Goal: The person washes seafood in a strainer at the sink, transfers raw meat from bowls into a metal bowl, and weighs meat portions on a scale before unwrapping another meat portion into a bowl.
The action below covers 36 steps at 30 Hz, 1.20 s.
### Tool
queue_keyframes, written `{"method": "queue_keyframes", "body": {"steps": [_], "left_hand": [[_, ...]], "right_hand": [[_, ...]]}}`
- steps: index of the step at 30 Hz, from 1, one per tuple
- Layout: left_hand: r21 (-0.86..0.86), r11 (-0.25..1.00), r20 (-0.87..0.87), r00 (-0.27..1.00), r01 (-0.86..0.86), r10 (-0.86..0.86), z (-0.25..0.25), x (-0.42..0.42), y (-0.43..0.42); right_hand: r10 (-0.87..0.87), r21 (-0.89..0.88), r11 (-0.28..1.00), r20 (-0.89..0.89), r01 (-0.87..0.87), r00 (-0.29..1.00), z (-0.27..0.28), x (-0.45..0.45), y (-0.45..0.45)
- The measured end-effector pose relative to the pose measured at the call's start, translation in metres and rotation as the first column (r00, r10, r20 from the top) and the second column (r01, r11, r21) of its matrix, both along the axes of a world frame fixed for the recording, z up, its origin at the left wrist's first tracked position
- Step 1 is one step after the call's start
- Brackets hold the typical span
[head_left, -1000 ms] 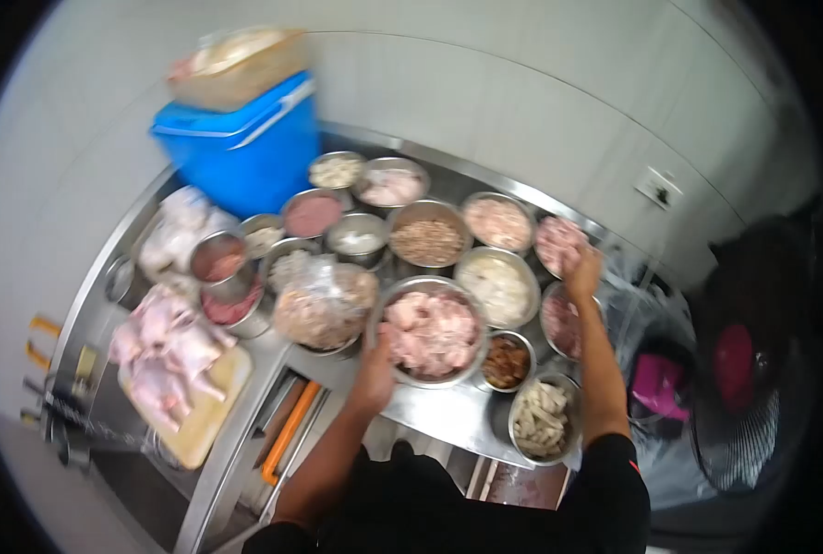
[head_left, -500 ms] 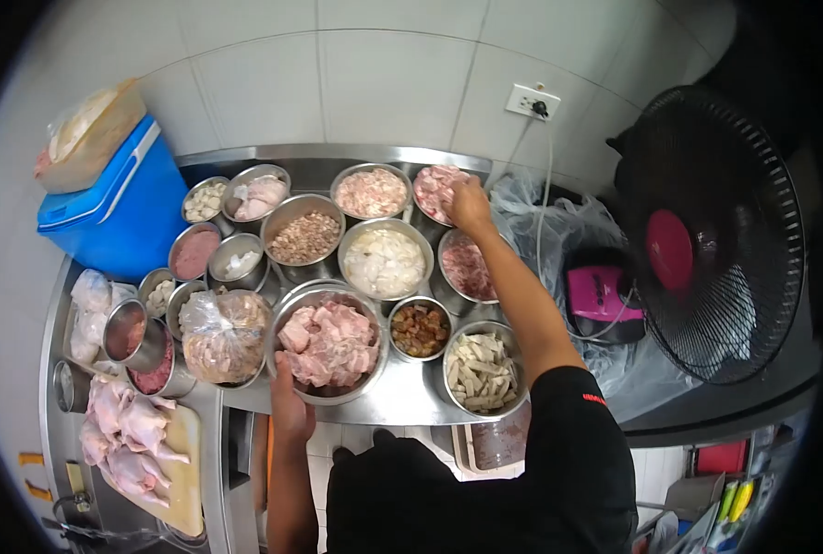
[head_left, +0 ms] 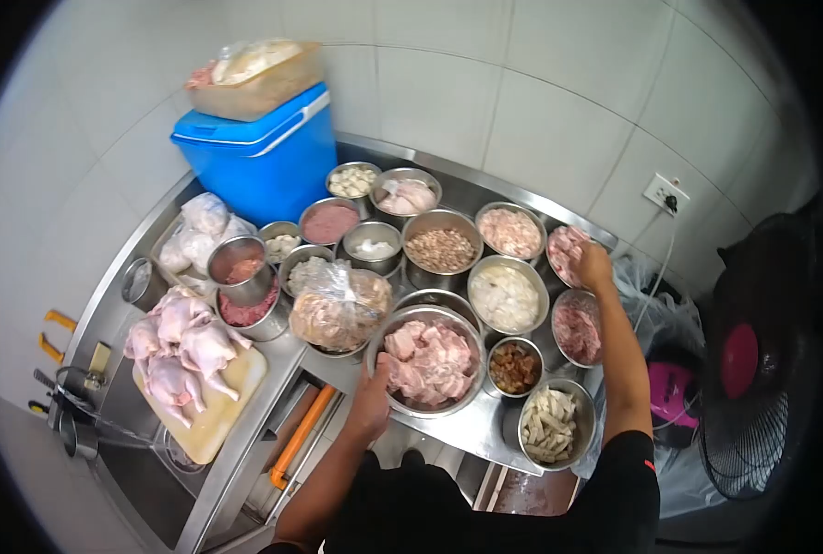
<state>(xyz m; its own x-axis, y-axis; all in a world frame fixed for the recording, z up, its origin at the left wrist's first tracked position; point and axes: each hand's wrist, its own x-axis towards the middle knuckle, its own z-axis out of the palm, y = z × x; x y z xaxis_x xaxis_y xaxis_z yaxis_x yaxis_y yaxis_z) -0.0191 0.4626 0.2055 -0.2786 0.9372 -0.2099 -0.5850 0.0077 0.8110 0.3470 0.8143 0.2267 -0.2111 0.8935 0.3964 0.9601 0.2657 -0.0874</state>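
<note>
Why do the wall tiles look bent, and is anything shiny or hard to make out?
Head view: the wall tiles' seams curve and the corners go black, probably a wide lens; head view: pale glare streaks the tied plastic bag; head view: the electric fan sinks into dimness at right.

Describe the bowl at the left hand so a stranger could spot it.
Start at the blue cooler, upper left. Go down and right in the picture, past the bulging clear bag of meat. There is the wide metal bowl of pink meat chunks, the only container the left hand holds.
</note>
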Motion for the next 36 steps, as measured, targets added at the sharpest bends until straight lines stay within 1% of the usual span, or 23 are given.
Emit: {"method": "queue_keyframes", "body": {"steps": [2, 3, 5, 6, 10, 12, 13, 15, 16, 17, 18, 19, 21, 22, 24, 25, 27, 28, 30, 31, 33, 35, 36], "left_hand": [[-0.021, 0.999, 0.073, 0.997, 0.032, -0.030, 0.007, 0.002, -0.004], [-0.018, 0.999, 0.072, 0.997, 0.037, -0.036, 0.005, 0.001, -0.004], [0.012, 1.000, 0.012, 1.000, 0.019, -0.019, -0.002, 0.002, -0.002], [0.015, 0.999, 0.020, 0.999, 0.040, -0.040, -0.002, 0.003, -0.001], [0.018, 0.995, 0.109, 0.989, 0.100, -0.101, 0.014, 0.013, 0.006], [0.024, 0.993, 0.110, 0.987, 0.118, -0.120, 0.009, 0.014, 0.010], [0.010, 0.992, 0.119, 0.985, 0.124, -0.124, 0.005, 0.013, 0.013], [0.002, 0.987, 0.169, 0.972, 0.162, -0.160, -0.001, 0.014, 0.021], [-0.032, 0.989, 0.141, 0.980, 0.145, -0.139, 0.008, 0.019, 0.023], [0.065, 0.980, 0.165, 0.967, 0.186, -0.194, 0.005, 0.020, 0.028], [0.081, 0.977, 0.142, 0.967, 0.200, -0.209, 0.007, 0.022, 0.031], [0.098, 0.974, 0.120, 0.969, 0.203, -0.214, 0.012, 0.026, 0.032], [0.093, 0.970, 0.133, 0.963, 0.225, -0.236, 0.021, 0.033, 0.035], [0.088, 0.976, 0.135, 0.969, 0.198, -0.209, 0.023, 0.034, 0.036], [0.110, 0.968, 0.142, 0.960, 0.225, -0.239, 0.020, 0.038, 0.039], [0.132, 0.963, 0.147, 0.956, 0.234, -0.253, 0.017, 0.037, 0.040], [0.068, 0.972, 0.160, 0.959, 0.224, -0.232, 0.000, 0.035, 0.044], [0.073, 0.974, 0.137, 0.966, 0.213, -0.221, -0.004, 0.035, 0.045], [0.075, 0.980, 0.111, 0.975, 0.184, -0.191, 0.001, 0.037, 0.045], [0.064, 0.974, 0.109, 0.968, 0.219, -0.225, 0.007, 0.037, 0.044], [0.056, 0.965, 0.108, 0.960, 0.255, -0.260, 0.010, 0.037, 0.041], [0.057, 0.964, 0.111, 0.958, 0.259, -0.264, 0.010, 0.040, 0.039], [0.047, 0.968, 0.077, 0.965, 0.246, -0.249, 0.016, 0.043, 0.035]], "right_hand": [[0.165, -0.069, 0.981, -0.190, -0.181, 0.968, 0.003, 0.011, 0.004], [0.161, -0.066, 0.982, -0.190, -0.176, 0.968, 0.007, 0.012, 0.004], [-0.009, -0.131, 0.991, -0.317, -0.034, 0.949, 0.022, 0.021, 0.002], [-0.013, -0.070, 0.997, -0.320, -0.010, 0.947, 0.023, 0.023, 0.004], [-0.160, -0.064, 0.987, -0.386, 0.146, 0.909, 0.024, 0.023, 0.012], [-0.119, 0.148, 0.972, -0.368, 0.184, 0.922, 0.021, 0.022, 0.010], [-0.130, 0.135, 0.973, -0.359, 0.189, 0.924, 0.021, 0.020, 0.013], [-0.088, 0.088, 0.983, -0.550, 0.162, 0.831, 0.023, 0.031, 0.018], [-0.100, 0.077, 0.980, -0.608, 0.184, 0.787, 0.029, 0.033, 0.014], [-0.119, 0.068, 0.974, -0.661, 0.218, 0.741, 0.036, 0.033, 0.009], [-0.177, -0.033, 0.971, -0.767, 0.237, 0.616, 0.031, 0.044, 0.026], [-0.070, 0.005, 0.989, -0.858, 0.145, 0.509, 0.061, 0.027, 0.004], [0.090, 0.076, 0.996, -0.944, -0.054, 0.316, 0.091, 0.020, -0.009], [0.083, 0.075, 0.996, -0.945, -0.038, 0.318, 0.101, 0.019, -0.014], [0.001, -0.091, 0.950, -0.955, -0.298, 0.295, 0.124, 0.008, -0.023], [0.006, -0.092, 0.944, -0.955, -0.315, 0.296, 0.135, 0.000, -0.031], [-0.067, -0.142, 0.906, -0.978, -0.398, 0.197, 0.151, -0.031, -0.065], [-0.067, -0.147, 0.887, -0.979, -0.437, 0.195, 0.156, -0.047, -0.080], [-0.148, -0.237, 0.775, -0.969, -0.585, 0.197, 0.163, -0.067, -0.106], [-0.148, -0.239, 0.764, -0.969, -0.600, 0.198, 0.159, -0.077, -0.116], [-0.197, -0.317, 0.506, -0.948, -0.802, 0.251, 0.156, -0.101, -0.140], [-0.116, -0.441, 0.494, -0.888, -0.749, 0.446, 0.156, -0.130, -0.177], [0.058, -0.443, 0.495, -0.842, -0.748, 0.537, 0.146, -0.141, -0.191]]}}
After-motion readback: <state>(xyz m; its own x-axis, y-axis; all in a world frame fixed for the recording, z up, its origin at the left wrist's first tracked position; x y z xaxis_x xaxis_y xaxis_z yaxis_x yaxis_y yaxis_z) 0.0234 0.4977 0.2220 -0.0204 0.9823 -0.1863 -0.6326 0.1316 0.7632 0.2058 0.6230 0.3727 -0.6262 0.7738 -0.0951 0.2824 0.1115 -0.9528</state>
